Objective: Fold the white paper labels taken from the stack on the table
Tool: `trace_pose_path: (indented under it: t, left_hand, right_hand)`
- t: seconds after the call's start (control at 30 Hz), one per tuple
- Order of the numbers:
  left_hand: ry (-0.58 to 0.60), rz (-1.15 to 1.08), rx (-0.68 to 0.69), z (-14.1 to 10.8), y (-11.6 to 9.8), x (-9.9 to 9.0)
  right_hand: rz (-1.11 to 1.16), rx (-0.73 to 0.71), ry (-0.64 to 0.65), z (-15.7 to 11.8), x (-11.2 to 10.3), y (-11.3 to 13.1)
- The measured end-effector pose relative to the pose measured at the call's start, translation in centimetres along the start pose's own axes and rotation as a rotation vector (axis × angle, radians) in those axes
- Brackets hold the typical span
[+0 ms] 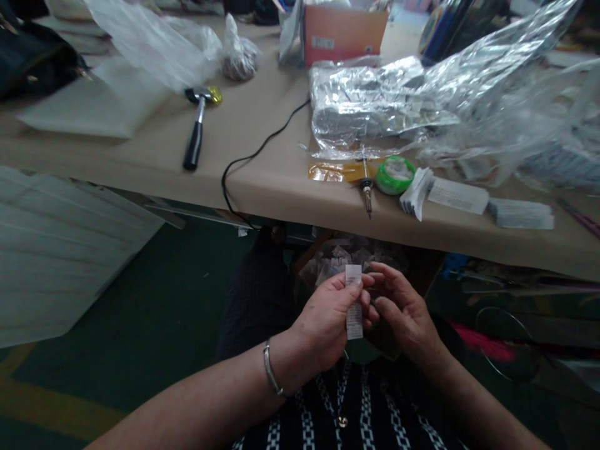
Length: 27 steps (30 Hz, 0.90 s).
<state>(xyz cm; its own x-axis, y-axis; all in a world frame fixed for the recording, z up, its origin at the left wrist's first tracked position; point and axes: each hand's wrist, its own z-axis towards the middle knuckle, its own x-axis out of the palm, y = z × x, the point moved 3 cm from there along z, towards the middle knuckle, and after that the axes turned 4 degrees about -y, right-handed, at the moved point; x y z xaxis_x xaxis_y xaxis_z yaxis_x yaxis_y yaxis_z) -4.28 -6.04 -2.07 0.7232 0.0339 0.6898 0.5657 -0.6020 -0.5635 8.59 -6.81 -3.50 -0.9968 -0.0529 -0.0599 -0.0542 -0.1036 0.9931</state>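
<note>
My left hand (328, 315) pinches a narrow white printed label (354, 322) between thumb and fingers, holding it upright over my lap. Small print runs along the strip, too fine to read. Just to the right, my right hand (405, 312) has its fingers curved and spread apart, with the fingertips close to the label's edge; I see nothing held in it. Behind both hands, below the table edge, lies a heap of small clear plastic bags (342, 250), partly hidden by my fingers.
On the table (262, 181) lie a hammer (197, 131), a black cord (253, 153), a pointed screwdriver-like tool (367, 190), a green tape roll (395, 175), stacks of labels (520, 214) and silvery plastic wrapping (375, 100). An orange box (344, 34) stands behind. A white panel (60, 256) is at left.
</note>
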Motion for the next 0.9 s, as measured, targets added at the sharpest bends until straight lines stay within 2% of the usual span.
trace_pose_path:
  t: [0.07, 0.13, 0.23, 0.43, 0.6, 0.73, 0.9]
  left_hand:
    - [0.001, 0.043, 0.025, -0.1, 0.0, 0.2]
    - [-0.004, 0.093, 0.045, -0.1, -0.2, 0.4]
    - [-0.016, 0.154, 0.061, 0.0, -0.5, 0.6]
    - [-0.031, 0.238, 0.115, 0.9, -1.4, 0.8]
    - [-0.007, 0.348, 0.232, 2.2, -2.6, 1.1]
    - [0.024, 0.468, 0.312, 3.5, -4.0, 1.5]
    - [-0.036, 0.698, 0.500, 5.0, -6.4, 1.8]
  right_hand:
    - [0.125, 0.162, -0.012, 1.4, 0.0, 0.4]
    - [0.241, 0.309, 0.039, 2.5, 0.4, 0.8]
    - [0.319, 0.396, 0.096, 3.8, 0.9, 1.5]
    - [0.296, 0.381, 0.156, 5.4, 1.4, 2.8]
    - [0.325, 0.342, 0.179, 6.9, 1.3, 3.2]
    - [0.271, 0.243, 0.099, 8.2, 0.4, 3.5]
    - [-0.003, 0.082, -0.043, 10.1, -1.6, 3.2]
